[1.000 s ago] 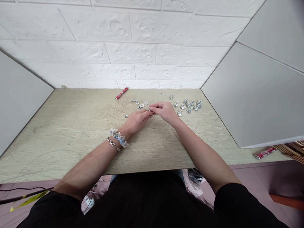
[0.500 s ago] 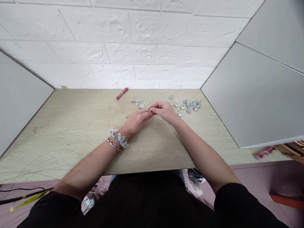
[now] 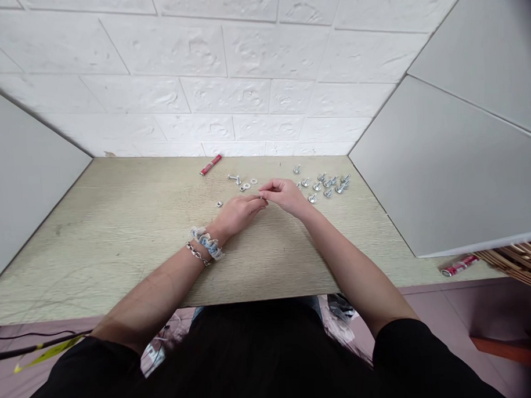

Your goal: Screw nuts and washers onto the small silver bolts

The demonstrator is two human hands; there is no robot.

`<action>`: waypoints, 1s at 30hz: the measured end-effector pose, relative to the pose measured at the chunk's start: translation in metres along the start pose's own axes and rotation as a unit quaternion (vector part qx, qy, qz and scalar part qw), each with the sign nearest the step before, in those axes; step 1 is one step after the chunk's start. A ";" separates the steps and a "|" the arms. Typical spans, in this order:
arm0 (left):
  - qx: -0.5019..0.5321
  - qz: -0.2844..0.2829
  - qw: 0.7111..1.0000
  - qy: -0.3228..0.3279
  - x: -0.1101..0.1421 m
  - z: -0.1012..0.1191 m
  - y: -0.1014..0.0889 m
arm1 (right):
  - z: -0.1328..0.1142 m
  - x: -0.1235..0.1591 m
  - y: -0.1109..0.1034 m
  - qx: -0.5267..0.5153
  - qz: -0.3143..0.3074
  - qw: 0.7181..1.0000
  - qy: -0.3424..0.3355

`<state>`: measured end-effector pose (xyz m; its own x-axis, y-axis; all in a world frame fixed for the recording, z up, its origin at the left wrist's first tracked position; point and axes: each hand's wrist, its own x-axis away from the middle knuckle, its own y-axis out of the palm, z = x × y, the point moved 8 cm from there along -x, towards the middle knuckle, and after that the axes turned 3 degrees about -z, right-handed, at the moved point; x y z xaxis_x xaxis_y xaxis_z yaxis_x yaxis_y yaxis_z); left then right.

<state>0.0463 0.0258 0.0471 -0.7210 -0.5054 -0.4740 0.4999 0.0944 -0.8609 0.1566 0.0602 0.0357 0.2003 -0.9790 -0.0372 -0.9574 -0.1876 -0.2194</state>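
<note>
My left hand rests low over the table, fingers closed around a small silver bolt, most of it hidden. Thumb and forefinger of my right hand pinch together at the bolt's tip; whatever is between them is too small to make out. Just beyond the hands lie two flat washers, the farther washer beside the nearer washer, a nut, a lying bolt and a bolt standing on its head. Another nut sits left of my left hand.
Several bolts fitted with washers stand grouped to the right of my right hand. A red tube lies near the white brick wall. Grey panels bound both sides. At the right edge are another red tube and a woven basket.
My right fingertips have shifted slightly around the bolt's tip, and less of the bolt shows now. My left hand stays in place. The whole view has moved slightly.
</note>
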 end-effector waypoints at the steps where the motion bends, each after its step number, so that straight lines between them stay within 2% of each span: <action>1: 0.001 -0.002 1.000 0.000 0.000 0.000 0.001 | 0.000 0.000 0.000 0.000 -0.001 1.000 0.005; 6: 0.011 -0.015 1.000 -0.017 0.001 -0.005 0.004 | -0.001 0.002 0.000 -0.013 -0.003 1.000 0.028; 17: 0.006 -0.040 0.998 -0.042 0.002 -0.008 0.009 | 0.004 0.000 0.002 -0.024 -0.038 0.999 0.023; 30: 0.007 -0.032 0.999 -0.017 0.001 -0.003 0.006 | 0.004 0.001 0.000 -0.016 -0.025 0.999 0.030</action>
<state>0.0474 0.0282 0.0407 -0.7351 -0.5382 -0.4123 0.4605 0.0498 -0.8863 0.1576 0.0601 0.0314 0.2354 -0.9714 0.0311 -0.9533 -0.2370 -0.1873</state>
